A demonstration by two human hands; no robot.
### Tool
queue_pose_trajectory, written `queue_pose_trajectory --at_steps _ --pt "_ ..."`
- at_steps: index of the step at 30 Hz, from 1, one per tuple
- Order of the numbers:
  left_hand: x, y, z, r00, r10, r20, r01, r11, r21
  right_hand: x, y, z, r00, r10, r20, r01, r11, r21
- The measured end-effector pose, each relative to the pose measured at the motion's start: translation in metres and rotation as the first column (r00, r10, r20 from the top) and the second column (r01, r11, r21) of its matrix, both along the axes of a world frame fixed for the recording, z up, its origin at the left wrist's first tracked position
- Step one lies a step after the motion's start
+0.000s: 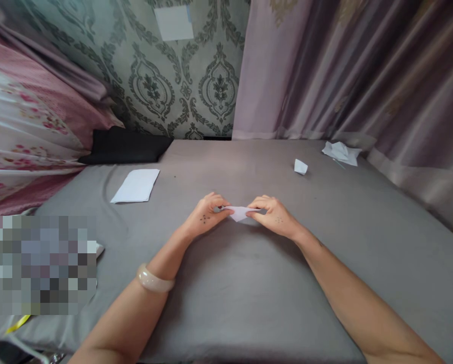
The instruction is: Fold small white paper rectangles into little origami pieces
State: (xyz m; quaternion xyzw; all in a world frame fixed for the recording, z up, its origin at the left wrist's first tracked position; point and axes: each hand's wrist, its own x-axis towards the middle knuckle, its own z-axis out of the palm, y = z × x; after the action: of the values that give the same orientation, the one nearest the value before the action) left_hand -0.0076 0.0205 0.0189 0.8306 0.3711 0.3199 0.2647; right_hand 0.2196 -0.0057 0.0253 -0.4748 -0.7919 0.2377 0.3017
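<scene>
My left hand (206,213) and right hand (274,214) pinch opposite ends of the folded paper (240,214), fingers closed, probably to steady it.

Pinkish-white folded paper (240,214); plain grey sheet (226,308); grey-green wallpaper (184,76) — dark damask medallions, leafy scrolls; mauve curtain (324,76); white fabric (21,116) with pink-red flowers; solid black cloth (130,145) — and a glossy cream bangle (154,281).

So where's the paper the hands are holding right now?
In the head view, the paper is near the middle, pinched between the left hand and the right hand, over the grey sheet.
</scene>
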Motion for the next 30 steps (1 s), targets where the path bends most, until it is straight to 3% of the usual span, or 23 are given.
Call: queue_pose_trajectory --at_steps 4,6,9,13,16,23,30 --pt "0.001 -0.004 0.000 0.989 0.057 -0.137 -0.002 0.930 0.368 -0.002 -0.009 0.009 0.966 -0.074 0.249 -0.008 0.949 0.315" --pt "0.001 -0.006 -0.001 0.960 0.079 -0.269 0.053 0.890 0.452 -0.005 -0.013 0.005 0.924 -0.124 0.361 -0.039 0.911 0.411" --pt "0.003 -0.009 -0.002 0.894 0.113 -0.435 0.129 0.863 0.489 -0.009 -0.015 -0.006 0.870 -0.160 0.466 -0.074 0.893 0.445" --pt "0.008 -0.010 -0.005 0.820 0.091 -0.565 0.217 0.863 0.455 -0.012 -0.017 -0.018 0.823 -0.154 0.547 -0.102 0.907 0.408" --pt "0.011 -0.012 -0.008 0.808 0.070 -0.585 0.225 0.881 0.416 -0.012 -0.021 -0.020 0.812 -0.137 0.568 -0.091 0.931 0.355" --pt "0.006 -0.016 -0.012 0.840 0.081 -0.536 0.111 0.942 0.317 -0.009 -0.026 -0.021 0.890 -0.161 0.427 0.065 0.971 0.230" --pt "0.002 -0.007 -0.014 0.940 0.123 -0.317 -0.123 0.992 0.020 0.000 -0.017 -0.024 0.959 -0.232 0.162 0.237 0.971 -0.010"
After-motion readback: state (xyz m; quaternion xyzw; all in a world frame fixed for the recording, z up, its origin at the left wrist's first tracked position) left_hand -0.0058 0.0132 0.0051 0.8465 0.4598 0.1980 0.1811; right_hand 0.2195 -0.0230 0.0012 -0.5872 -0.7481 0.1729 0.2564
